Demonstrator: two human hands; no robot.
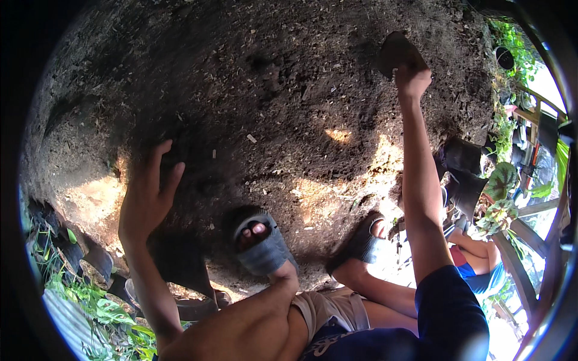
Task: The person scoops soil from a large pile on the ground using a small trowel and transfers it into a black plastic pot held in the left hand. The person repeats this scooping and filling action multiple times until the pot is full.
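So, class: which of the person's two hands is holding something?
The right hand, stretched far out over the soil heap, grips a dark scoop-like thing. The left hand is spread open and empty.

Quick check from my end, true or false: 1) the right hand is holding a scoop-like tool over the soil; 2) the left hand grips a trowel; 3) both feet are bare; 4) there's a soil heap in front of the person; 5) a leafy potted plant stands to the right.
1) True: the right hand holds a dark scoop-like tool on the soil heap.
2) False: the left hand is open, fingers spread, holding nothing.
3) False: the left foot wears a grey sandal and the right foot a dark sandal.
4) True: the heap fills most of the view.
5) True: a variegated leafy plant stands at the right.
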